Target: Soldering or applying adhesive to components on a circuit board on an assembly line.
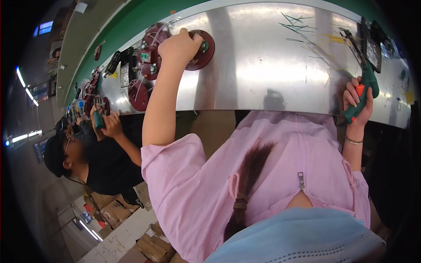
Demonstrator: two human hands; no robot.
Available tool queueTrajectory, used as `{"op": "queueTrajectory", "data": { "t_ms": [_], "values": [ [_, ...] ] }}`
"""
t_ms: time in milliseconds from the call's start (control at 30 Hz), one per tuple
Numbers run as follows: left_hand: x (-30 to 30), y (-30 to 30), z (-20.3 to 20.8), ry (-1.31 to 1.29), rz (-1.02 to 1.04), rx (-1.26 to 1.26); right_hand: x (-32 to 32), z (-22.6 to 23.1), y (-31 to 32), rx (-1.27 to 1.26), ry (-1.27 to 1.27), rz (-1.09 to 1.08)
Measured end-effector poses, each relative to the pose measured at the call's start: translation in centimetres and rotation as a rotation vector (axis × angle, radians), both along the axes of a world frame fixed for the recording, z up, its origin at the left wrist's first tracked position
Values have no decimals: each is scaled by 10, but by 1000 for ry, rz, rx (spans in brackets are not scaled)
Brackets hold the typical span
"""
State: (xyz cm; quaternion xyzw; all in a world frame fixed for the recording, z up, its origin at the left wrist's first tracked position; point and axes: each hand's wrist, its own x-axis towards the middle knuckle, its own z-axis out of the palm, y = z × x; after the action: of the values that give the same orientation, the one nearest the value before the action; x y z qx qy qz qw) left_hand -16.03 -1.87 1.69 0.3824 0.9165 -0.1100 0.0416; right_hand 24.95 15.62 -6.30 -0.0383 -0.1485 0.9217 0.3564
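My left hand [179, 47] reaches to the far left of the metal bench, fingers curled over the near-left part of a dark red round disc [208, 56]. A small green circuit board sits on that disc, and my fingertips are partly hidden. Just left of the hand, several similar discs [154, 34] with boards and pale wires lie in an overlapping group. At the right edge of the bench, my right hand [358, 101] is wrapped around a green soldering gun [369, 82] with an orange trigger. Its metal tip points up and away, near a dark stand.
Green and yellow wire pieces [298, 28] lie scattered toward the back right of the shiny bench [258, 74]. A black stand [372, 48] stands at the far right. On the left, another person [105, 162] holds a similar green tool. Cardboard boxes [118, 210] lie below left.
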Motion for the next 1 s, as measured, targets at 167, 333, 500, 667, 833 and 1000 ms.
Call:
{"op": "queueTrajectory", "data": {
  "t_ms": [167,333,500,667,833,1000],
  "values": [
    [75,11,-17,-61,-531,278,-5,5,-1,-35,38,29],
    [136,23,-15,-155,-770,348,-5,3,1,-18,-2,21],
    [142,29,-24,-309,-903,561,-3,4,0,1,-27,9],
    [129,7,-29,-412,-756,737,-3,2,1,10,-19,12],
    [104,-55,-28,6,-492,881,-6,2,-1,-27,26,30],
    [87,-125,-41,130,-39,751,1,2,1,-22,-18,-1]
  ]
}}
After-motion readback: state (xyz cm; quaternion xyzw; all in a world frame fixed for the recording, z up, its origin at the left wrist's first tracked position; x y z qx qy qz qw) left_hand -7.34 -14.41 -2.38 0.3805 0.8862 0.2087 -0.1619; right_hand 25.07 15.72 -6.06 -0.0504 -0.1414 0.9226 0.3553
